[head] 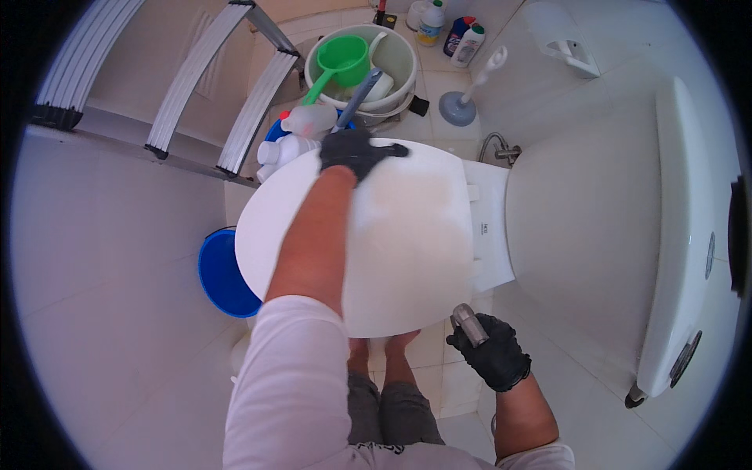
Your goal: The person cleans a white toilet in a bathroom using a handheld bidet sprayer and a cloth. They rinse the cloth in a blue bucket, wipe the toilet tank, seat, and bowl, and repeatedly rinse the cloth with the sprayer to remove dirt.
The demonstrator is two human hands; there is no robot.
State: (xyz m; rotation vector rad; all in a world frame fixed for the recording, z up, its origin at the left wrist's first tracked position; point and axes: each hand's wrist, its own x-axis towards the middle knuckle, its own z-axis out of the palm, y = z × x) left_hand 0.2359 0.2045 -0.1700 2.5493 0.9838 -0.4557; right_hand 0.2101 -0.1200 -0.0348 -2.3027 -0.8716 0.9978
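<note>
A closed white toilet lid (405,235) lies before me. My left hand (349,154), in a black glove, is at the lid's far edge, one finger stretched to the right along it. The lower end of a grey-blue handle (358,100) meets this hand; whether I grip it or it only stands behind is unclear. White plastic bottles (288,148) lie just beyond, partly covered by the lid. Near the lid's right front corner, my right hand (492,354), also black-gloved, is closed around a grey metal bidet sprayer (470,325).
Beyond the lid stands a white bucket (405,88) holding a green dipper (343,59). A plunger (458,108) and cleaner bottles (468,46) are to its right. An aluminium ladder (258,111) leans at left, above a blue bucket (226,276). The cistern (675,235) bounds the right.
</note>
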